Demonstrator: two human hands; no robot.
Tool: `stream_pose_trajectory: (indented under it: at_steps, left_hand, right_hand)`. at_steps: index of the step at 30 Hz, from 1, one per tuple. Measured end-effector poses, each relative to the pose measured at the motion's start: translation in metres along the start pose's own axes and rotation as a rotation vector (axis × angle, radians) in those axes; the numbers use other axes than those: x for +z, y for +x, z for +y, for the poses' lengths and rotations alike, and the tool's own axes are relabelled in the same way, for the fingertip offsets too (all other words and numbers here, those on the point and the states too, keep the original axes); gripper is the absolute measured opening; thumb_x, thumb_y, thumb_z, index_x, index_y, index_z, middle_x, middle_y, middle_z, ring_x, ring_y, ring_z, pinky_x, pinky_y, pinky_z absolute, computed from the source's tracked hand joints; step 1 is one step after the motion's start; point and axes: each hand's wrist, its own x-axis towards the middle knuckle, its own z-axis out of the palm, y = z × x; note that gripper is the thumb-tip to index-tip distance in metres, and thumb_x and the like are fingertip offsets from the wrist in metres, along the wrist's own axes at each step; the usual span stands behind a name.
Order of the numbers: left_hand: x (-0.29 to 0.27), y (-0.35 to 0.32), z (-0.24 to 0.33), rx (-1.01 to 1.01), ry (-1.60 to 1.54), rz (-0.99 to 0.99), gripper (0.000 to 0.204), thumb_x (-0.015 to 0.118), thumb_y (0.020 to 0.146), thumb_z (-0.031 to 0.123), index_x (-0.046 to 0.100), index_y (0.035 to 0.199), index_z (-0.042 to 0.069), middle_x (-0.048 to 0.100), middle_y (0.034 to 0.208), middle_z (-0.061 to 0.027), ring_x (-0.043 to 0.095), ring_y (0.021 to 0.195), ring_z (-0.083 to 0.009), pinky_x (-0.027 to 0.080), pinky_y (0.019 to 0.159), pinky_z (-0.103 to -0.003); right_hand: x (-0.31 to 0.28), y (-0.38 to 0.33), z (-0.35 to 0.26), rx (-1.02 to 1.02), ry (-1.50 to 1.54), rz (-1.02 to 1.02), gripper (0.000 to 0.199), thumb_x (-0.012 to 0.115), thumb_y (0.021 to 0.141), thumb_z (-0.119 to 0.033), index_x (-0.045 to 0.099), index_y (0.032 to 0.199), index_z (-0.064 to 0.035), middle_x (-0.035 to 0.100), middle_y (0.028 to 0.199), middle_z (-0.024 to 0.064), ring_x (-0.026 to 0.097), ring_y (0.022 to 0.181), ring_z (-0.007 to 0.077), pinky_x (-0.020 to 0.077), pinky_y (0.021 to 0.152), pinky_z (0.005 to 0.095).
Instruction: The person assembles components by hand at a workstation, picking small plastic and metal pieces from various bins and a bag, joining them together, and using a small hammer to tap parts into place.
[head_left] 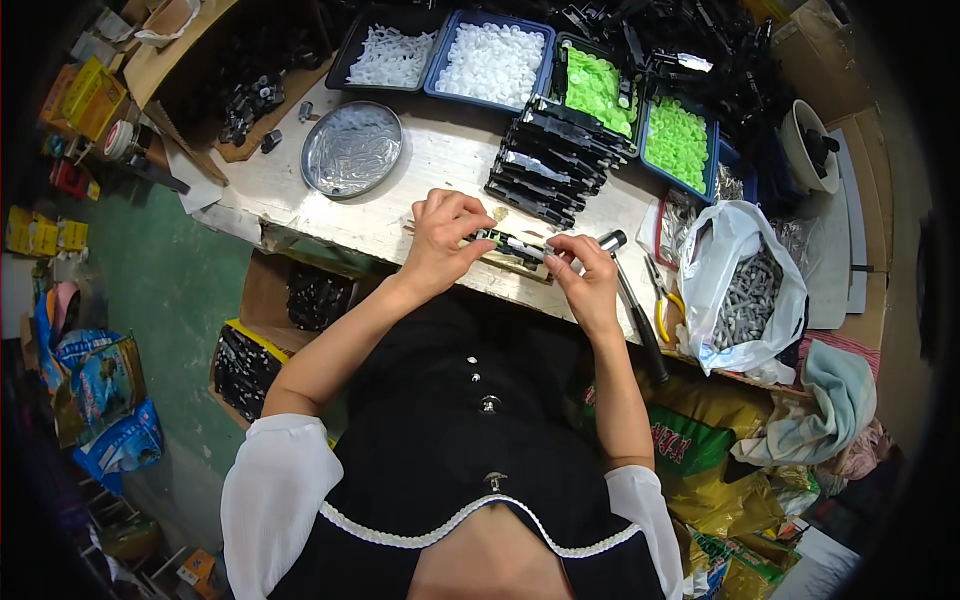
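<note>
At the front edge of the table lies a long black part (518, 250) with small green and white pieces set in it. My left hand (440, 240) pinches its left end, next to a green piece. At the other end, my right hand (588, 278) presses thumb and fingers together on the part; whether a small loose piece is between them I cannot make out. Beneath it a wooden block shows in part. Beyond my hands rises a stack of similar black parts (550, 165). Right of my right hand lies a hammer (640, 315).
A round metal tin (352, 150) stands at the left. Trays of white sticks (390, 57), white round pieces (490, 62) and green pieces (676, 143) line the back. Pliers (662, 300) and a white plastic bag (712, 262) of grey parts sit at the right.
</note>
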Motion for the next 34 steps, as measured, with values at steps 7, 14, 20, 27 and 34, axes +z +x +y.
stream_pose_trajectory:
  at_steps: [7, 14, 20, 27, 34]
  left_hand:
    - [0.013, 0.000, 0.000, -0.013, 0.042, -0.039, 0.021, 0.070, 0.060, 0.013, 0.064, 0.080, 0.012, 0.053, 0.087, 0.0019, 0.043, 0.091, -0.0179, 0.026, 0.078, -0.032]
    - [0.014, 0.002, -0.001, -0.117, 0.033, -0.051, 0.024, 0.072, 0.058, 0.015, 0.064, 0.081, 0.013, 0.053, 0.087, 0.0028, 0.042, 0.091, -0.0176, 0.025, 0.079, -0.033]
    - [0.014, 0.001, -0.002, -0.125, 0.009, -0.045, 0.023, 0.071, 0.059, 0.015, 0.064, 0.080, 0.013, 0.053, 0.085, 0.0029, 0.043, 0.089, -0.0171, 0.026, 0.078, -0.032]
    - [0.018, -0.003, -0.004, -0.067, -0.003, 0.017, 0.013, 0.070, 0.060, 0.014, 0.064, 0.072, 0.013, 0.054, 0.082, 0.0045, 0.043, 0.087, -0.0152, 0.026, 0.077, -0.031]
    - [0.017, -0.002, -0.003, 0.026, 0.065, -0.025, 0.008, 0.069, 0.062, 0.011, 0.062, 0.065, 0.013, 0.054, 0.082, 0.0064, 0.044, 0.087, -0.0143, 0.026, 0.075, -0.032]
  right_hand:
    - [0.005, 0.003, -0.002, 0.024, -0.038, -0.009, 0.016, 0.065, 0.069, -0.008, 0.061, 0.084, -0.0054, 0.056, 0.069, 0.0035, 0.053, 0.064, 0.0166, 0.0340, 0.065, 0.0313]
    - [0.013, 0.009, -0.003, -0.075, -0.075, 0.018, 0.017, 0.066, 0.067, -0.003, 0.062, 0.083, -0.0005, 0.056, 0.067, 0.0074, 0.051, 0.059, 0.0167, 0.0404, 0.056, 0.0278]
    - [0.017, 0.007, 0.000, 0.039, -0.056, -0.039, 0.014, 0.064, 0.070, -0.009, 0.062, 0.084, -0.0069, 0.057, 0.072, 0.0024, 0.052, 0.068, 0.0168, 0.0312, 0.067, 0.0315]
    - [0.017, 0.005, 0.001, -0.081, -0.180, -0.021, 0.015, 0.063, 0.070, -0.008, 0.060, 0.084, -0.0074, 0.056, 0.074, 0.0033, 0.051, 0.074, 0.0195, 0.0310, 0.067, 0.0331]
    - [0.014, 0.000, 0.012, -0.495, -0.510, -0.017, 0.018, 0.058, 0.071, -0.005, 0.059, 0.087, -0.0119, 0.056, 0.085, 0.0004, 0.049, 0.079, 0.0215, 0.0316, 0.072, 0.0369]
